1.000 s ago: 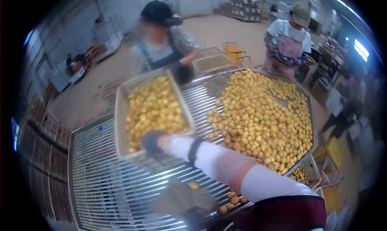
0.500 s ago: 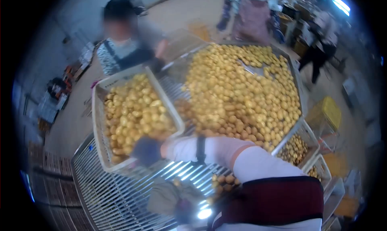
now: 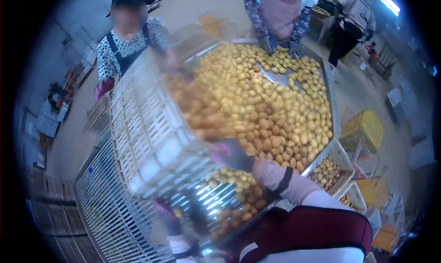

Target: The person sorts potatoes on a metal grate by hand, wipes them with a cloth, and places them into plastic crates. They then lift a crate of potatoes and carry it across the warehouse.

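Note:
A white slatted crate (image 3: 151, 130) is tipped on its side, and blurred brown potatoes (image 3: 202, 109) spill from it onto a large heap of yellow potatoes (image 3: 285, 107) on a metal sorting table. My right hand (image 3: 234, 155), gloved in grey and purple, holds the crate's near right edge. Against its lower edge is my gloved left hand (image 3: 167, 214), its fingers partly hidden by the crate and blurred. Smaller potatoes (image 3: 248, 198) lie on the metal bars below the crate.
A co-worker (image 3: 128, 42) in a cap stands behind the crate. Another co-worker (image 3: 282, 15) reaches into the far side of the heap. Filled crates (image 3: 337, 178) and a yellow crate (image 3: 363, 130) stand at the right. Metal bars (image 3: 101, 194) span the lower left.
The crate has gone from upright to tipped toward the heap, pouring potatoes out. My right hand has moved right and up with its edge; my left hand has moved left to the crate's lower edge.

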{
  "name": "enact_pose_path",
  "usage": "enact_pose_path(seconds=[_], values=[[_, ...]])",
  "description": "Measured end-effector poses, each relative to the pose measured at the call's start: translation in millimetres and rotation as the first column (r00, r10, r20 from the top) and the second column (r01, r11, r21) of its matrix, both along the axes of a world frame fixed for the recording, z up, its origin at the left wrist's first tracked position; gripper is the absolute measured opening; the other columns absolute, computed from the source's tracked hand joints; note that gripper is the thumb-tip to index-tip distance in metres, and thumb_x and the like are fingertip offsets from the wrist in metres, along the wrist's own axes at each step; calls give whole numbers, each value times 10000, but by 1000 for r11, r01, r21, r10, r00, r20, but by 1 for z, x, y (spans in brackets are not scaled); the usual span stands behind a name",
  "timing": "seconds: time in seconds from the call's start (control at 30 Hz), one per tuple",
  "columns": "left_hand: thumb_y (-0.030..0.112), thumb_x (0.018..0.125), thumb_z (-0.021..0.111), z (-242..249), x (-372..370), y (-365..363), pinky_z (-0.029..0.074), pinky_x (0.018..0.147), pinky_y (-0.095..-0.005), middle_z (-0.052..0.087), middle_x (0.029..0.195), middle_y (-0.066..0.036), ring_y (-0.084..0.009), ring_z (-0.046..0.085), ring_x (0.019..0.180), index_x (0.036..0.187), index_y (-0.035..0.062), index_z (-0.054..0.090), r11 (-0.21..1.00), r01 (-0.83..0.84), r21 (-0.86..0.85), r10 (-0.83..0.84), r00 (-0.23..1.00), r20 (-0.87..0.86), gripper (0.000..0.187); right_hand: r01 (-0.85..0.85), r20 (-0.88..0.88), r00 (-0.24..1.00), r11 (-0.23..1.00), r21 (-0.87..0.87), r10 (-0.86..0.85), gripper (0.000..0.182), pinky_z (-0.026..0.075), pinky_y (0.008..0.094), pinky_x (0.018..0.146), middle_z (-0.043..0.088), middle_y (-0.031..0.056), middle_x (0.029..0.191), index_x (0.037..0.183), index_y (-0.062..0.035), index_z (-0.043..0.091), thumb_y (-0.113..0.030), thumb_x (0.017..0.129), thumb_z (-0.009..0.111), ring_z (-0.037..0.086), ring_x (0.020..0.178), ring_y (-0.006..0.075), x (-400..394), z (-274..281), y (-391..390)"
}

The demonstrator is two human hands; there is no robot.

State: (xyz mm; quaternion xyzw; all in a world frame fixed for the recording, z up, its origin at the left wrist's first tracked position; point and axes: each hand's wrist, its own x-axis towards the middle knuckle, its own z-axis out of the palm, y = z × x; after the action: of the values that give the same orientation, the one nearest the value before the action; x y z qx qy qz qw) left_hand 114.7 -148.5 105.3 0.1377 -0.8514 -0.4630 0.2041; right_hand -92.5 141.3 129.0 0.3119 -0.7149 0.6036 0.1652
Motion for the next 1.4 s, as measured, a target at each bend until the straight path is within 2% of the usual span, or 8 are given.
enact_pose_path(seconds=[0.13, 0.2, 0.37, 0.6, 0.9, 1.17, 1.3, 1.4], values=[[334, 1028, 475, -38, -12, -3, 431, 1012, -378, 510, 1266, -166, -232, 514, 1140, 1384, -9, 360, 897, 11, -443, 53, 990, 132, 507, -112, 88, 991, 990, 84, 104, 246, 491, 367, 592, 658, 80, 731, 861, -48, 655, -291, 898, 660, 641, 650, 226, 2, 8, 9], [369, 1047, 431, -64, -13, -20, 461, 980, -366, 531, 1231, -159, -207, 540, 1076, 1382, -10, 357, 972, -12, -234, 32, 996, 82, 511, -238, 264, 942, 967, 91, 207, 222, 512, 345, 641, 680, 71, 825, 920, -56, 666, -278, 914, 652, 655, 724, 215, 0, -10, 12], [336, 1057, 403, -87, -8, -48, 466, 978, -368, 541, 1221, -172, -238, 559, 1047, 1439, -36, 282, 824, 55, -564, 14, 993, 117, 547, -208, 431, 813, 886, -414, 392, 316, 537, 313, 852, 684, 77, 1095, 1208, -35, 622, -183, 931, 659, 664, 969, 184, 13, -56, 8], [112, 956, 510, -43, -8, 7, 375, 1072, -415, 304, 1489, -310, -392, 367, 1342, 1486, -68, 219, 920, -171, -353, 255, 944, 209, 631, 159, 459, 888, 936, -314, 3, 320, 533, 329, 749, 646, 98, 1044, 1088, 27, 620, -86, 813, 737, 642, 914, 201, 14, -126, -3], [119, 889, 578, 32, -15, 81, 391, 966, -320, 457, 1276, -92, -147, 466, 1108, 1397, -3, 328, 891, -234, 389, 281, 957, -68, 578, 160, 558, 828, 926, -342, 63, 270, 478, 352, 779, 594, 77, 1031, 1120, -45, 574, -229, 925, 543, 574, 918, 186, 1, -100, 20], [457, 811, 738, 194, -44, 149, 429, 939, -420, 559, 1128, -160, -273, 540, 1031, 1208, -5, 498, 929, 139, -343, -214, 958, -190, 655, 261, 594, 795, 812, -522, 126, 525, 444, 410, 966, 508, 83, 1295, 1348, -102, 456, -477, 986, 391, 511, 1156, 232, 18, -62, -15], [501, 918, 594, 203, 2, 139, 407, 991, -477, 556, 1237, -207, -343, 535, 1136, 1256, -30, 505, 887, 10, -461, -228, 879, -418, 636, 316, 490, 556, 375, -872, 671, 633, 417, 434, 1056, 419, 72, 1477, 1462, -131, 370, -578, 1020, 301, 451, 1297, 240, 1, -74, 5], [454, 994, 483, 151, 33, 89, 383, 1048, -429, 539, 1276, -190, -319, 522, 1184, 1371, -28, 450, 811, -472, -345, 258, 818, -514, 613, 79, 10, 400, -23, -997, 917, 711, 357, 445, 1110, 454, 128, 1431, 1447, -88, 383, -621, 984, 305, 436, 1302, 276, -28, -59, 12]])
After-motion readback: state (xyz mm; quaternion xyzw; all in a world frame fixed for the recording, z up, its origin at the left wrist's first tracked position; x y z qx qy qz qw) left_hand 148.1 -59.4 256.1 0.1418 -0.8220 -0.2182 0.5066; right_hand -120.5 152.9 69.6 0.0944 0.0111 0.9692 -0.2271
